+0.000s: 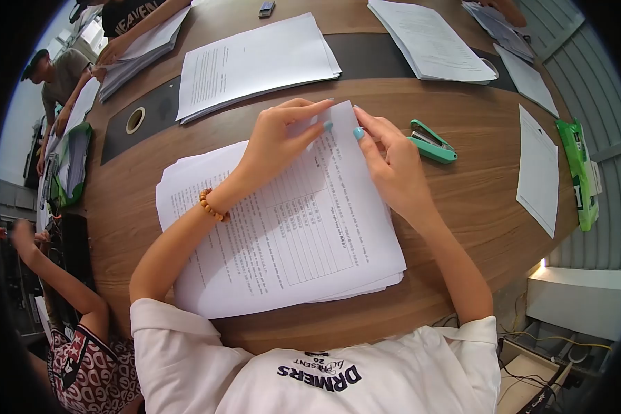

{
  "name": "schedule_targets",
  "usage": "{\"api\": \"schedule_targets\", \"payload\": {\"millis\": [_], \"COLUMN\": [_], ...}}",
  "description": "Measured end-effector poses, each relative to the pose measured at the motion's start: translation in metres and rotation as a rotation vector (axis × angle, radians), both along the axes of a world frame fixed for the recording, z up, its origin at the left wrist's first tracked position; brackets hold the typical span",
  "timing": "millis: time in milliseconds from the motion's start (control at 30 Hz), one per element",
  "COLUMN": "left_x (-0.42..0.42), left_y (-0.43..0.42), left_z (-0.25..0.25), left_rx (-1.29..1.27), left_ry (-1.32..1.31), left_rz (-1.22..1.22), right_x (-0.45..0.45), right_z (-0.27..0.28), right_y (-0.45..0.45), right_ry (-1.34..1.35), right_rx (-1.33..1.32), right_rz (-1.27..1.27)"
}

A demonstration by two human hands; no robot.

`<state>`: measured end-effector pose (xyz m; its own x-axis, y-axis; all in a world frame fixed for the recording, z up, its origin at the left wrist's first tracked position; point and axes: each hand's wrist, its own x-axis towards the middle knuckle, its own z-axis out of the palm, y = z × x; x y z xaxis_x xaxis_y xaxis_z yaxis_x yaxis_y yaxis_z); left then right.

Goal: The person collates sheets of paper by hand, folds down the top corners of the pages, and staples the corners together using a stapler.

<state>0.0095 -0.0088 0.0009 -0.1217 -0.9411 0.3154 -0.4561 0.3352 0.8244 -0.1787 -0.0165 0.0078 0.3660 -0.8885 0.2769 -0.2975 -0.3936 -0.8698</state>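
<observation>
A stack of printed sheets (283, 228) lies in front of me on the wooden table, its top pages slightly fanned. My left hand (283, 134) is closed on the far edge of the top sheets, thumb towards me and fingers along the edge. At the neighbouring corner, my right hand (393, 157) pinches the same sheets, with thumb and fingertips close to the paper's edge. How many sheets are gripped cannot be made out. A green stapler (432, 143) rests on the table just right of my right hand, touching neither hand.
Beyond my hands lie a paper stack (255, 62) and another paper stack (431, 43). A loose sheet (538, 172) and a green packet (578, 176) lie at right. A tape roll (136, 121) sits at left. Other people handle papers (141, 55) around the table (476, 200).
</observation>
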Motion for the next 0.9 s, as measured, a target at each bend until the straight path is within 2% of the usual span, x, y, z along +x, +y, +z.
{"api": "schedule_targets", "payload": {"millis": [233, 333, 533, 700, 833, 900], "left_x": [-0.002, -0.003, -0.004, -0.006, -0.007, -0.005], "left_y": [0.0, 0.0, 0.0, -0.001, -0.003, -0.004], "left_z": [0.003, 0.003, 0.005, 0.005, 0.004, 0.001], "left_rx": [0.009, 0.018, 0.023, -0.016, -0.009, -0.017], "left_ry": [-0.053, -0.045, -0.041, 0.028, 0.042, 0.051], "left_rz": [-0.011, -0.018, -0.04, -0.02, -0.017, -0.021], "right_x": [0.0, 0.001, 0.004, 0.007, 0.007, 0.007], "right_z": [-0.006, -0.011, -0.012, -0.008, -0.009, -0.009], "right_y": [-0.003, -0.01, -0.014, -0.012, -0.013, -0.014], "right_ry": [-0.042, -0.107, -0.104, 0.009, 0.025, -0.067], "right_rx": [0.013, -0.065, -0.089, -0.202, -0.215, -0.142], "right_rz": [-0.033, -0.062, -0.067, -0.101, -0.109, -0.118]}}
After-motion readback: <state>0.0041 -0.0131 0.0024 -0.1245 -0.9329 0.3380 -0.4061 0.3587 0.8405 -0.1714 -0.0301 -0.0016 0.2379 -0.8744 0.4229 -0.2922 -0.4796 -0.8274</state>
